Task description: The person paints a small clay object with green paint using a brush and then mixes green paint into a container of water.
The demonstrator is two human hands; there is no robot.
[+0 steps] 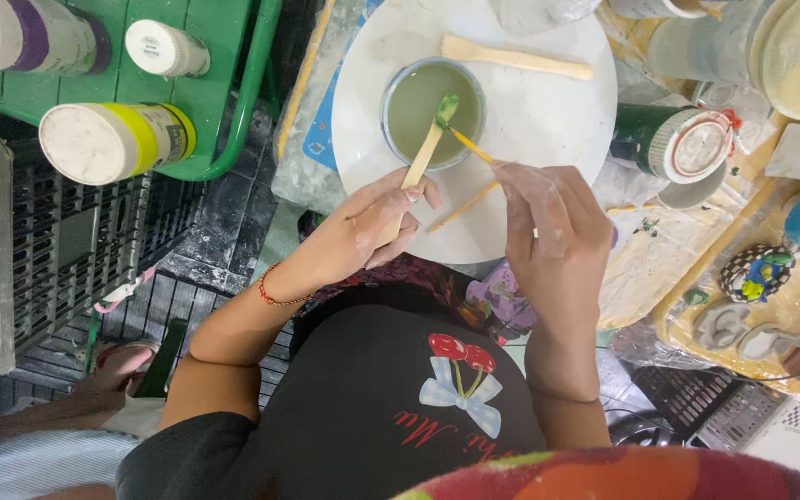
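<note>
While the wooden stick (416, 173) rests with its green-smeared tip over the small bowl of pale green glaze (431, 111), we see our left hand (368, 227) closed around its lower end. Our right hand (553, 231) pinches a thin yellow brush (468, 144), its tip touching the stick's tip. The bowl sits on a round white board (548, 111), beside a second wooden stick (514, 59). Paint jars (113, 141) lie on the green rack (233, 120) to the left.

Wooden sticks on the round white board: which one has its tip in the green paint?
The flat wooden stick held by the left hand; its green-coated tip sits in the paint cup. The other stick lies untouched.
</note>
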